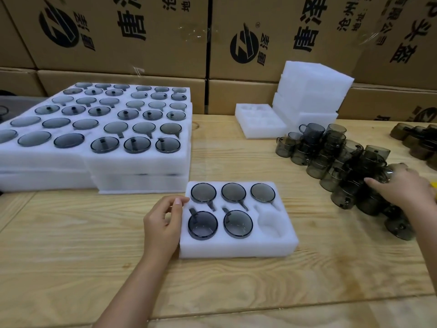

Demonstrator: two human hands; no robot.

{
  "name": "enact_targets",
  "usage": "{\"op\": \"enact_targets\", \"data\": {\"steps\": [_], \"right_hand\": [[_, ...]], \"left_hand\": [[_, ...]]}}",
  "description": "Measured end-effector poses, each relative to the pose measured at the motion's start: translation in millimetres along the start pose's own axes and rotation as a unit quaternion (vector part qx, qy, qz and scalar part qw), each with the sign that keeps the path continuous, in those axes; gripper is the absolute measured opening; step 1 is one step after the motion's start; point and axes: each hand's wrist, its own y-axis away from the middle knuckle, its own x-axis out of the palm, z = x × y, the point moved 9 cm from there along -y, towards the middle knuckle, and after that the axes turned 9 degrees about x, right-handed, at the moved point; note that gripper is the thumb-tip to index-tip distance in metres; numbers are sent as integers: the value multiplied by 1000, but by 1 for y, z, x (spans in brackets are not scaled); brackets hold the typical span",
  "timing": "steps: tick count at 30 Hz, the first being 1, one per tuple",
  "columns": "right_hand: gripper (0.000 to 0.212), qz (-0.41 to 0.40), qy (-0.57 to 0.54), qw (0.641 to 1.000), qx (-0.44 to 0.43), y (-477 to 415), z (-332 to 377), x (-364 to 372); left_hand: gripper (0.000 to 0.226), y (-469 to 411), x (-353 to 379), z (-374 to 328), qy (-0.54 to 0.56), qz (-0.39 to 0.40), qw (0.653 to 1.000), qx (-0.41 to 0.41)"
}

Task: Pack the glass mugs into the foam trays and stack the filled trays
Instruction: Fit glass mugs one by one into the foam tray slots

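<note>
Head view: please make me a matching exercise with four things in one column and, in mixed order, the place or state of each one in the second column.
Things
1. left hand
2. right hand
3. near foam tray
4. far foam tray

Place or state
A. holds no mugs, beside the stack of foam
B. on the pile of loose glass mugs
C. five pockets filled, one free
D. touches the left edge of the near tray

Pairs: 1-D, 2-B, 3-C, 4-A

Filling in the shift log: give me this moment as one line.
tray: five mugs in, front-right pocket empty | left hand: touches tray's left edge | right hand: grips mug in pile
</note>
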Motion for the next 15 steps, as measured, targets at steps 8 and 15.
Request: {"op": "enact_targets", "data": {"steps": [8,15], "right_hand": [[53,-36,19,999,-22,2,4,1],[61,-22,-41,999,-4,2,0,-1]], "left_hand": [[22,0,0,-1,-2,3,1000,3],[22,0,0,-1,-7,3,1000,8]]}}
